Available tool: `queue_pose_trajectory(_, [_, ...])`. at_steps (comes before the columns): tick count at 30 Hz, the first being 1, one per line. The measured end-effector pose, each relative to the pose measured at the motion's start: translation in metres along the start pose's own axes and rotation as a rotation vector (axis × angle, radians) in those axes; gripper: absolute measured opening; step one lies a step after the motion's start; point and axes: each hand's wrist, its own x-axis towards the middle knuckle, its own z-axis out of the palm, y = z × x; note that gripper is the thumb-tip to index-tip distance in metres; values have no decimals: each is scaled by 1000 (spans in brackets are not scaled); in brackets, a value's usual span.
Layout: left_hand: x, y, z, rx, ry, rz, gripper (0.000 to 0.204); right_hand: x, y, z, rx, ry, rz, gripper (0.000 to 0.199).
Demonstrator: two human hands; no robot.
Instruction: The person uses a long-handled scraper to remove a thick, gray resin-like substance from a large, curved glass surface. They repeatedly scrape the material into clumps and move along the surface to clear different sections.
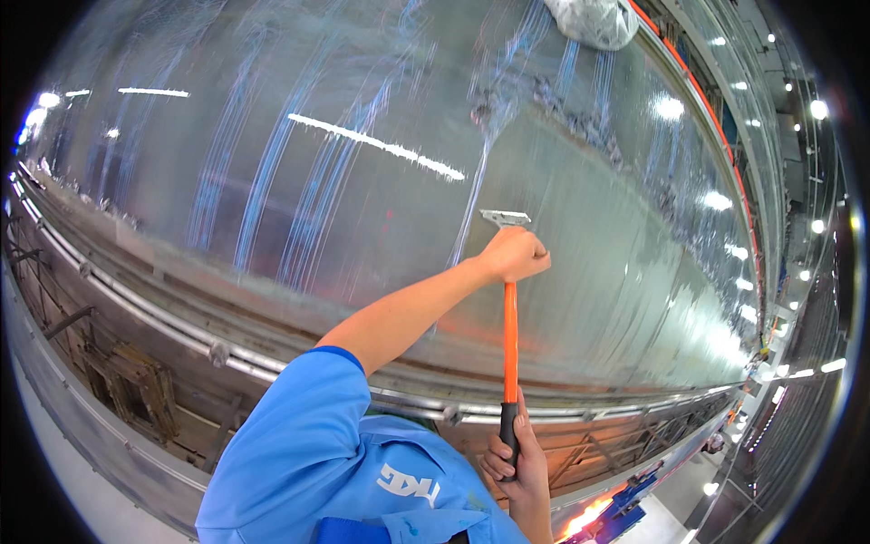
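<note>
I hold a long-handled scraper [510, 340] with an orange shaft, a black grip and a flat metal blade head. My left hand [518, 254] is wrapped round the shaft just below the blade. Lower down, my right hand [521, 462] grips the black handle end. The blade lies over a wide, shiny grey surface [390, 218] that looks wet; whether its edge touches cannot be made out. A band of dark, crumpled residue [589, 131] runs along the surface to the right of the blade. Bluish streaks mark its left part.
A metal rail [245, 361] borders the surface on my side, above a rusty frame [136, 385]. A clear plastic bag [594, 22] sits at the far edge, beside an orange hose or cable [702, 82]. Something glows like fire [589, 519] at lower right, next to blue equipment [625, 517].
</note>
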Motion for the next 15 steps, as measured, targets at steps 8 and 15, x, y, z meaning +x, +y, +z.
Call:
queue_pose_trajectory(8, [-193, 28, 103, -48, -10, -119, 49, -100, 121, -121, -143, 120, 115, 67])
queue_pose_trajectory(15, [-271, 36, 123, -131, 93, -98, 46, -132, 171, -124, -272, 273, 69, 71])
